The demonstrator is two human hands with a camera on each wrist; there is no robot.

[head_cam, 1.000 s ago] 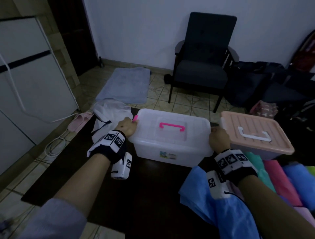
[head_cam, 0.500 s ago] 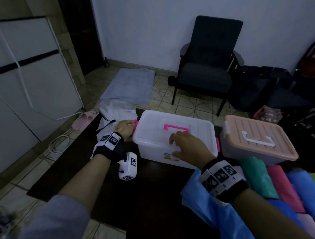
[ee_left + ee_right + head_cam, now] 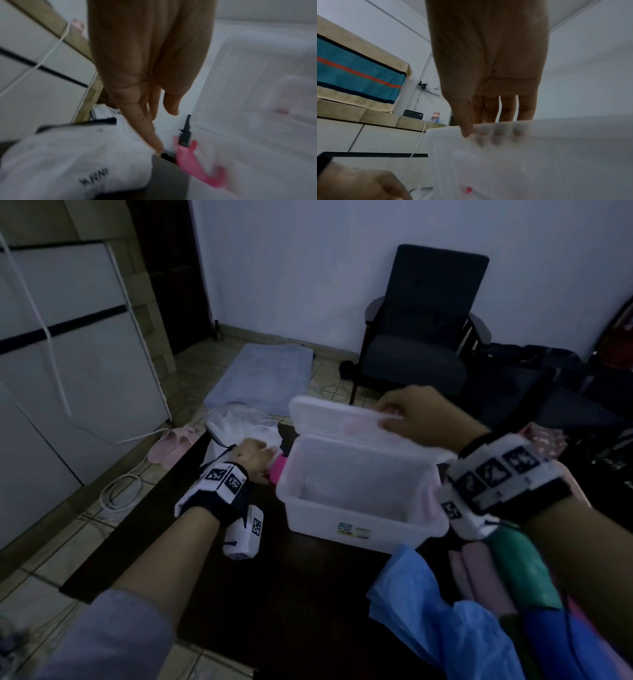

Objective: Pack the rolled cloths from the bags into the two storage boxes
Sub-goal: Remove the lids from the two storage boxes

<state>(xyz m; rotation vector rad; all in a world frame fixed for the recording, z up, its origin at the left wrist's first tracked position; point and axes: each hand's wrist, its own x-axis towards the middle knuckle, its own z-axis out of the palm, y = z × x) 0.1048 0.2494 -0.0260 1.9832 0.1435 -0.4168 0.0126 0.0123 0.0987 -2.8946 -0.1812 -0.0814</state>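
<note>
A clear storage box [image 3: 356,508] stands on the dark surface [image 3: 274,594] and nothing shows inside it. My right hand [image 3: 404,419] pinches the near edge of its clear lid [image 3: 342,422] and holds it tilted up. In the right wrist view the thumb [image 3: 467,129] is in front of the lid [image 3: 539,155] and the fingers are behind it. My left hand [image 3: 255,455] hangs with straight fingers beside the box's pink latch [image 3: 197,162], holding nothing. Rolled cloths, teal [image 3: 524,570] and pink [image 3: 469,573], lie at the lower right on a blue bag [image 3: 428,611]. My right wrist hides the second box.
A white bag [image 3: 239,422] lies just left of the box. Beyond are a grey mat [image 3: 263,378], a dark armchair [image 3: 424,337] and dark bags [image 3: 548,378]. White cabinets [image 3: 68,371], pink slippers [image 3: 171,443] and a coiled cable [image 3: 116,494] are at the left.
My right hand went from the box's right end to the lid's front edge and lifted the lid open. My left hand let go of the pink latch and its fingers straightened.
</note>
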